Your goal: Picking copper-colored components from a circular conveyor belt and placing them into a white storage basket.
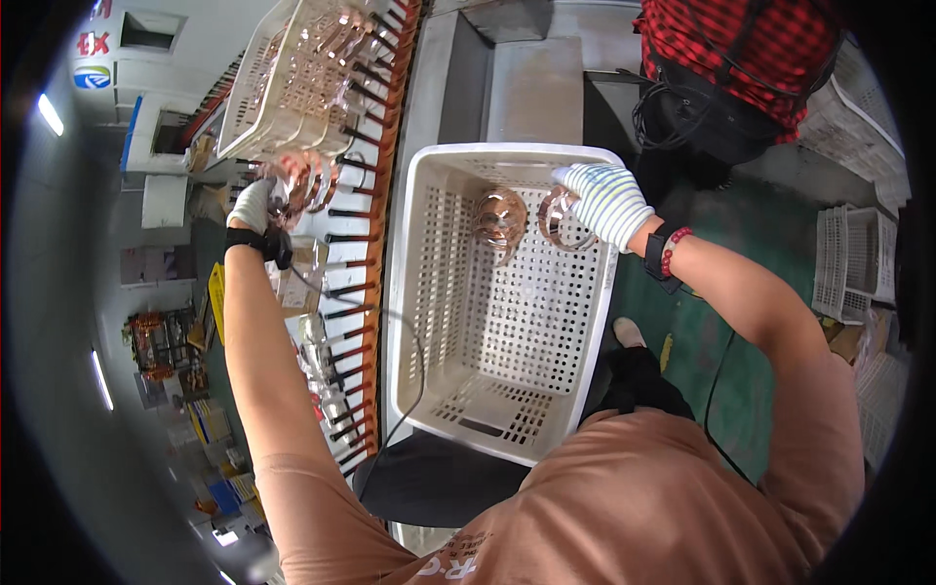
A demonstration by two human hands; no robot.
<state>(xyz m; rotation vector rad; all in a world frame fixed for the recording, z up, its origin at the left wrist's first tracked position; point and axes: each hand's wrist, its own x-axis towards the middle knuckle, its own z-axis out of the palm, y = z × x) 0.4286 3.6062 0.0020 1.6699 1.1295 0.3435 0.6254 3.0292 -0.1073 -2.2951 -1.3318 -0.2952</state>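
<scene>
My left hand (255, 205), in a striped glove, reaches out to the left beside the rack and is closed on several shiny copper rings (320, 189). Its fingertips are partly hidden and smeared. At the far right of a white perforated plastic crate (402, 322) is my right hand (606, 203), gloved as well. Its fingers are closed at a copper ring (552, 222) that hangs just inside the crate wall. More copper rings (499, 222) lie together inside the crate, toward its far end.
A second crate (255, 129) with copper pieces stands at the upper left. Orange-brown rails with dark pegs (363, 261) run along the crate's left side. A person in a red-and-black checked garment (741, 58) is at the upper right. White crates (846, 263) stand on the green floor.
</scene>
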